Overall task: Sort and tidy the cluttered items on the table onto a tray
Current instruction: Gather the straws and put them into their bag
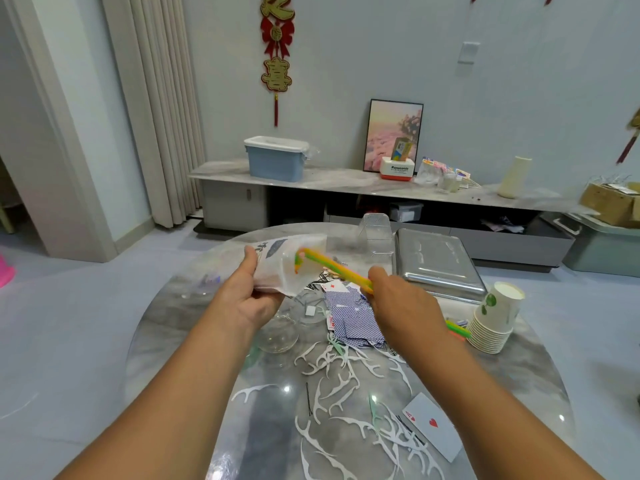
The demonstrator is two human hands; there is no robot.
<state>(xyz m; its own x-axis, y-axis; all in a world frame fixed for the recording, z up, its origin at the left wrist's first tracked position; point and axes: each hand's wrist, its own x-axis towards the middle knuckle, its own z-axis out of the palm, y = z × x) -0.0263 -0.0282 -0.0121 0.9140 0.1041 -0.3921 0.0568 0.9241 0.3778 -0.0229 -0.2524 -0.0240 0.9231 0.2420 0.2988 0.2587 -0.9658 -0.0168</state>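
Yellow-green straws [332, 268] gripped by right hand [401, 306], tips inside bag [277, 268].

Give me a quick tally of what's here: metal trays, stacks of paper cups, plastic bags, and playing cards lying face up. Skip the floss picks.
Metal tray: 1
Stack of paper cups: 1
Plastic bag, held in the left hand: 1
Cards lying face up: 2, the ace of hearts and a diamond card
Total: 5
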